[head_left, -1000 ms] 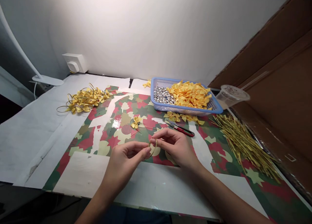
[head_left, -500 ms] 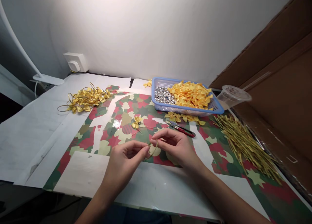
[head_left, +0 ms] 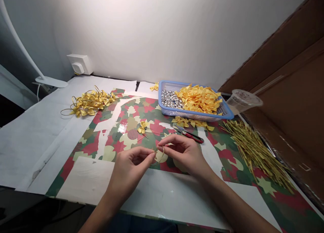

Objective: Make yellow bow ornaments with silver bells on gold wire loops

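Between my two hands a thin gold twist tie (head_left: 163, 154) is bent into a small loop. My left hand (head_left: 135, 160) pinches one end of it between thumb and fingertips. From the other side, my right hand (head_left: 181, 151) grips it the same way, its fingertips almost touching the left ones. Just beyond them a gold ribbon bow (head_left: 142, 127) with thin wire tails lies on the patterned sheet (head_left: 118, 145). A red and black cutting tool (head_left: 191, 135) rests past my right hand.
A blue basket (head_left: 162, 108) holds silver beads (head_left: 172, 99) and yellow bows (head_left: 201, 99). Several gold twist ties (head_left: 253, 152) lie in a bundle at right, near a clear plastic cup (head_left: 244, 100) and cardboard (head_left: 286, 101). Bows with wire loops (head_left: 88, 103) are heaped at left, near a lamp base (head_left: 51, 81).
The loop of the twist tie between my fingertips looks slightly smaller and narrower. Both hands keep nearly the same place and grip; the view has shifted a little.
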{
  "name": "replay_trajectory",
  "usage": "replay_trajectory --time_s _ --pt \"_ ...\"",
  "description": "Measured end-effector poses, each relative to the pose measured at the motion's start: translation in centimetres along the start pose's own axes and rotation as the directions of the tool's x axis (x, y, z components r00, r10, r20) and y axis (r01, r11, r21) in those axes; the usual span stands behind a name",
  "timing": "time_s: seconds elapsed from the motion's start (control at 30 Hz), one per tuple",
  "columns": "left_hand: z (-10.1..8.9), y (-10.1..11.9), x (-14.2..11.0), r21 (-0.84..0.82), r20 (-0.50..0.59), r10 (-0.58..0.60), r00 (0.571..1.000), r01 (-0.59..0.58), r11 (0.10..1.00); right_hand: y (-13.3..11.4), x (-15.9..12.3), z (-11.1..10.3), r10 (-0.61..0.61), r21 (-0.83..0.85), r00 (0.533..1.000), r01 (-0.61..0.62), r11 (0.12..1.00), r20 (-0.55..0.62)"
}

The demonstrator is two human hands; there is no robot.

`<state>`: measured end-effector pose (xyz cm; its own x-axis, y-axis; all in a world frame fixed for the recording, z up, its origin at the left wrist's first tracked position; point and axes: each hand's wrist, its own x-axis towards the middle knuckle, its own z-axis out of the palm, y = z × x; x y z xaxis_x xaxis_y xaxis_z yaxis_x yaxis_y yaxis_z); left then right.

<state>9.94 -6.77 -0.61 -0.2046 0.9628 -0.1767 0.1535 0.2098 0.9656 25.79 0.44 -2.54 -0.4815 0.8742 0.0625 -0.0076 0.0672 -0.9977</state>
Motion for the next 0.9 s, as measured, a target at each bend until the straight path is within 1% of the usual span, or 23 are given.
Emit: replay_trajectory --time_s 0.3,0.5,0.9 --pt "-0.08 -0.13 -0.14 0.003 0.016 0.017 1.000 -0.017 1.000 -0.06 -0.02 -0.15 0.013 -0.046 0.999 -0.011 0.999 0.041" --pt "-0.12 -0.16 -0.09 0.015 0.023 0.005 1.000 -0.005 1.000 -0.05 -0.21 -0.17 0.029 -0.058 0.998 -0.026 0.998 0.060" --pt "-0.16 -0.46 -0.15 0.007 0.044 -0.022 0.999 0.022 1.000 -0.24 -0.19 -0.19 0.020 -0.043 0.998 -0.018 0.999 0.060"
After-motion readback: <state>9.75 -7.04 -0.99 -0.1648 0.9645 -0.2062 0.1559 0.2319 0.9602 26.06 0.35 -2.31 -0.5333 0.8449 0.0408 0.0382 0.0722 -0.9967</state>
